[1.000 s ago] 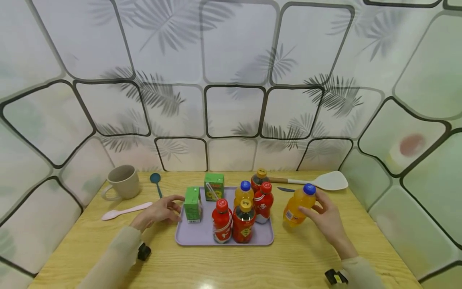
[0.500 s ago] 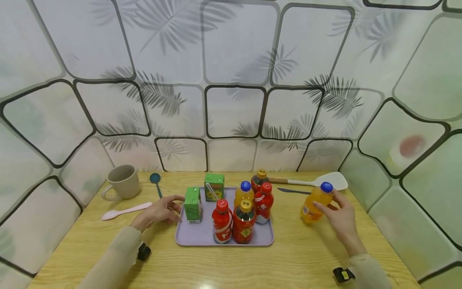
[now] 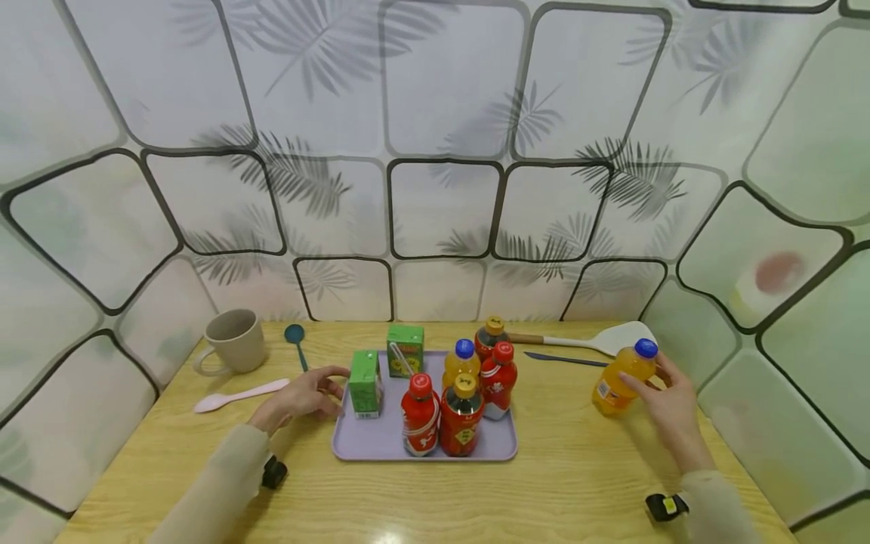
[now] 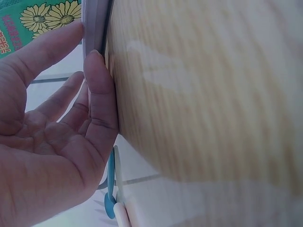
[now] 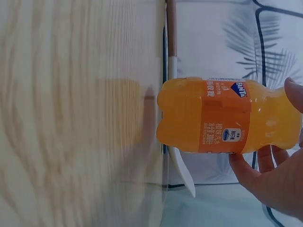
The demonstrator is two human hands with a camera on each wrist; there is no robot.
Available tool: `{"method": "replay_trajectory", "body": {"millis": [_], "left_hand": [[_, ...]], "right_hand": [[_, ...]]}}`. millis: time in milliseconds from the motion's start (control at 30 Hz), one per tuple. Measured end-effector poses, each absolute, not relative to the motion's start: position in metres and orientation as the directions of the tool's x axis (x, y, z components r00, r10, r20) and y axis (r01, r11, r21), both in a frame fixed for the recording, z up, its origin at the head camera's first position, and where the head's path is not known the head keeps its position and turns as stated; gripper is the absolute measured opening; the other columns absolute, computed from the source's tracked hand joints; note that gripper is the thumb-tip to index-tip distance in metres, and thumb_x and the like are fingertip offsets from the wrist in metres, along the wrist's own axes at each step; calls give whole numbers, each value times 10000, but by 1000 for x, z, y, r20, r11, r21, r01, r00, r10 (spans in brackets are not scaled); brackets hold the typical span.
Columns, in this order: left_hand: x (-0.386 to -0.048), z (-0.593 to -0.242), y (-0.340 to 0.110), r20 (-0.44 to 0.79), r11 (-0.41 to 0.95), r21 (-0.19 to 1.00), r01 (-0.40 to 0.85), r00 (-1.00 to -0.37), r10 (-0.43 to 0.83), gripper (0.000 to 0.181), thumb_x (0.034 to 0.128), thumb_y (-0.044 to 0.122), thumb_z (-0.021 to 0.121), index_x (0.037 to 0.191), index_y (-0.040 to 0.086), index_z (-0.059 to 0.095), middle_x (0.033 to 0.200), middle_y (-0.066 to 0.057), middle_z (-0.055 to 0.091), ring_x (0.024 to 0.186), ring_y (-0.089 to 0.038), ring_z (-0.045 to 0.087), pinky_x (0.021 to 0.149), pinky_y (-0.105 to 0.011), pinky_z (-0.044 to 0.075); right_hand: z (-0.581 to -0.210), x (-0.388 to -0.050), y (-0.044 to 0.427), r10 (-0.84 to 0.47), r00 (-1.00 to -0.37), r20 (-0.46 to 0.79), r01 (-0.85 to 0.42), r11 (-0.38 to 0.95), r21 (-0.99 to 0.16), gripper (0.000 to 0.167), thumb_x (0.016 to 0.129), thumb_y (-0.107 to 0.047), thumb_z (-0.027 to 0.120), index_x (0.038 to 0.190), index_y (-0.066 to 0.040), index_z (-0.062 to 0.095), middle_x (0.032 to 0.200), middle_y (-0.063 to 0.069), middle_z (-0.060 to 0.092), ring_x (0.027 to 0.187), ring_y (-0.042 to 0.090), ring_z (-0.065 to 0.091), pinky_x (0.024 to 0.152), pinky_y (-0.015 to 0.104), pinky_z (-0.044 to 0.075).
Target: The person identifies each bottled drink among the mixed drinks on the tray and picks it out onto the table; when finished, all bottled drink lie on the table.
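The right hand (image 3: 671,414) pinches the orange bottle (image 3: 615,388), which is at ten o'clock from that hand and three from the tray (image 3: 385,440), blue cap (image 3: 646,348) toward one, while the loose-fingered left hand (image 3: 306,397) is far off.

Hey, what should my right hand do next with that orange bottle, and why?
I'd probably ease the orange bottle straight down until it rests on the table. The right hand grips its upper part, its base faces bare wood, and the tray lies well off to the left. Whether the base already touches, I can't tell.
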State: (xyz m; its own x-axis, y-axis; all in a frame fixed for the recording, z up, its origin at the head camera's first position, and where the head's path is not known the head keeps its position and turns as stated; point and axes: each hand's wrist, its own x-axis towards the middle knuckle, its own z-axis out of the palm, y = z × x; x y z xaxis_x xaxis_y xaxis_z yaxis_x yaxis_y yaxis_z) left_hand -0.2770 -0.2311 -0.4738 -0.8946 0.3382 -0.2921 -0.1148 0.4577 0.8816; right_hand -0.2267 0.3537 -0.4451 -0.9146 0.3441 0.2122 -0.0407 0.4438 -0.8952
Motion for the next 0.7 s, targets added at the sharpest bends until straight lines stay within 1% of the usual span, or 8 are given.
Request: {"method": "replay_trajectory", "body": {"millis": [133, 333, 500, 567, 700], "left_hand": [[-279, -475, -231, -293, 456, 883, -113, -892, 345, 727, 785, -5, 735, 1433, 20, 407, 1041, -135, 591, 791, -170, 571, 659, -295, 502], [-281, -476, -232, -294, 448, 886, -117, -890, 349, 732, 774, -7, 742, 1426, 12, 410, 1028, -128, 590, 787, -169, 573, 658, -292, 507], [-281, -474, -231, -292, 454, 884, -112, -890, 349, 728, 776, 1, 743, 1426, 18, 414, 1034, -133, 589, 787, -170, 571, 661, -294, 506], [-280, -474, -231, -291, 457, 883, -110, -891, 348, 727, 777, 3, 743, 1425, 20, 415, 1035, -133, 590, 784, -170, 569, 657, -294, 504], [-280, -475, -231, -291, 460, 881, -111, -894, 342, 725, 777, 4, 745, 1423, 23, 418, 1031, -128, 591, 779, -169, 565, 651, -292, 498]], "right_hand": [[-446, -228, 363, 369, -905, 212, -37, 430, -902, 718, 872, -214, 741, 1488, -57, 406, 1085, -309, 463, 1022, -88, 420, 780, 6, 413], [-448, -230, 375, 364, -903, 228, -46, 446, -894, 679, 859, -232, 754, 1466, -128, 466, 1107, -305, 504, 1059, -85, 437, 817, 21, 423], [-450, -232, 382, 370, -897, 240, -95, 368, -925, 641, 838, -131, 769, 1427, -118, 518, 1028, -300, 564, 1008, -86, 482, 784, 17, 429], [-451, -233, 384, 372, -894, 250, -106, 365, -925, 637, 836, -113, 768, 1423, -114, 522, 999, -311, 571, 989, -94, 491, 777, 17, 424], [-450, -235, 386, 374, -895, 244, -73, 416, -906, 648, 856, -181, 757, 1448, -143, 495, 1031, -322, 556, 1008, -108, 473, 786, 23, 402]]}}
